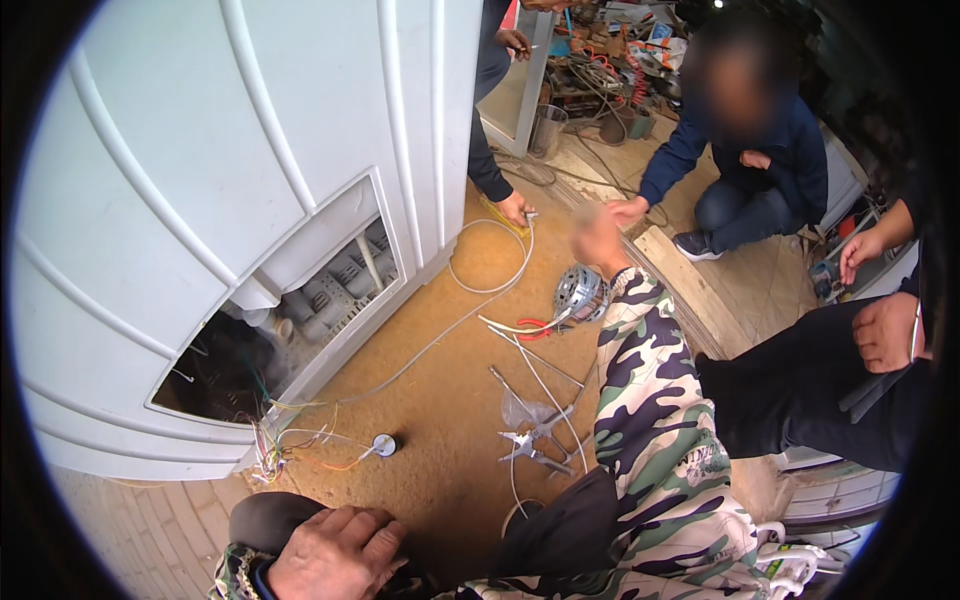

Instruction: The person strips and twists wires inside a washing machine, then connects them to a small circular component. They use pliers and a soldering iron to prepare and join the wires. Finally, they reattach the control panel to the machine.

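My left hand [340,550] lies over my bent knee, fingers extended together and holding nothing visible. My right arm, in a camouflage sleeve, reaches forward. Its hand [597,242] is smeared, so its fingers cannot be made out; it is beside a crouching person's hand [628,209]. Just below my right hand, a round metal motor [580,292] sits on the floor with pale leads. Red-handled pliers [535,328] lie by it. Closer to me are a metal spider bracket [537,445] and a small round white part [384,444] wired to a bundle of thin coloured wires [270,445].
A large white appliance casing [330,110] with a rectangular opening stands at left. Grey cable [420,355] runs across the floor [445,400]. Another person's hand [515,208] holds its far end. A seated person's leg [800,385] is at right. Wooden boards [690,285] and clutter lie beyond.
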Tool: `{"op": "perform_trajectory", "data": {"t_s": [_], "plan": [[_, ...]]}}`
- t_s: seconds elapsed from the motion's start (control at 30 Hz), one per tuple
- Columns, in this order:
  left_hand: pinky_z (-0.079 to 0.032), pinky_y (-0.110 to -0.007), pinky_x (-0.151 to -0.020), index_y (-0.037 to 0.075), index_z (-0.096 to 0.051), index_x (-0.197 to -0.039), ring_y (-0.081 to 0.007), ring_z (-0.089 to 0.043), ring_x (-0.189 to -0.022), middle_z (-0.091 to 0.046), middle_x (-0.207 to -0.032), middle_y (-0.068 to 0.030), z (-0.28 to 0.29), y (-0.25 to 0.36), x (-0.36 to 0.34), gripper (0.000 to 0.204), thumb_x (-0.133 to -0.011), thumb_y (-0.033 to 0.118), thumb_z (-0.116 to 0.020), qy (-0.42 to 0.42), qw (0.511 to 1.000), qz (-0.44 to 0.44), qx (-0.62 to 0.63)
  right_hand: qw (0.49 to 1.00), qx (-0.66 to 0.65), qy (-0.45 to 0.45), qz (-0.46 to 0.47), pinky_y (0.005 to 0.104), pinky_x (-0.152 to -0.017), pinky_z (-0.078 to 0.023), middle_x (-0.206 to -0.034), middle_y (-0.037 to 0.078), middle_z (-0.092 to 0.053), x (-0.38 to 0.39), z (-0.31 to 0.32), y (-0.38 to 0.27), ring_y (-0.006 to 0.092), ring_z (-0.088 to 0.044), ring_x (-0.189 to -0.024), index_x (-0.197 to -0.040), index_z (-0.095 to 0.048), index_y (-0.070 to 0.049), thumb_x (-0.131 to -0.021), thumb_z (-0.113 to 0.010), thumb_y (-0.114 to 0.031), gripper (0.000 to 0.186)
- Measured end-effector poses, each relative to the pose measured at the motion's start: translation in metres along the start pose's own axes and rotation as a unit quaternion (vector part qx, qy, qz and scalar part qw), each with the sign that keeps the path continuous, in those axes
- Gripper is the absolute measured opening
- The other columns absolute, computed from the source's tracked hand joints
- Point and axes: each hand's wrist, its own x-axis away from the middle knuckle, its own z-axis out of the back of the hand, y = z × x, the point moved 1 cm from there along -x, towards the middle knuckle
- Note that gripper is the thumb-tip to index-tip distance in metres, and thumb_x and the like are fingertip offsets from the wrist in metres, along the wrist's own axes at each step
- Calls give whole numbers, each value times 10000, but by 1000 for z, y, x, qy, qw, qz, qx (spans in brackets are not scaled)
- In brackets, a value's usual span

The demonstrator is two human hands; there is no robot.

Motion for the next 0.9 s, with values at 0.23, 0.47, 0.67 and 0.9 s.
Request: {"op": "perform_trajectory", "data": {"t_s": [0.23, 0.47, 0.67, 0.9], "plan": [[-515, -420, -837, -10, -626, -1094, -348, -613, -962, -633, -1076, -169, 4, 12, 5, 366, -769, 134, -711, 3, 1000, 3, -12, 998, 32, 16, 54, 438, -819, -511, -1000, 155, -651, -5, 21, -19, 361, -625, -938, -1016, -656, -58, -768, -660, -205, 289], [-517, -416, -848, -8, -626, -1096, -349, -617, -982, -634, -1082, -168, -1, 12, 7, 367, -773, 140, -716, 2, 1000, 9, -15, 913, -193, -132, -334, 337, -534, -533, -746, 96, -673, -1, 73, -123, 186, -652, -610, -876, -658, 35, -886, -631, -135, 172], [-517, -416, -845, -9, -627, -1090, -351, -618, -978, -635, -1082, -169, -1, 16, 5, 366, -768, 138, -720, -1, 1000, 8, -16, 976, -118, -77, -164, 364, -559, -525, -725, 114, -650, -1, 70, -104, 254, -648, -627, -841, -651, 23, -842, -636, -113, 137], [-515, -417, -842, -6, -632, -1071, -351, -619, -973, -637, -1077, -168, -6, 17, 1, 344, -766, 131, -718, 1, 1000, 6, -12, 998, 14, -44, 35, 403, -629, -518, -748, 152, -626, 4, 52, -61, 349, -627, -699, -834, -652, 3, -774, -635, -111, 129]]}}
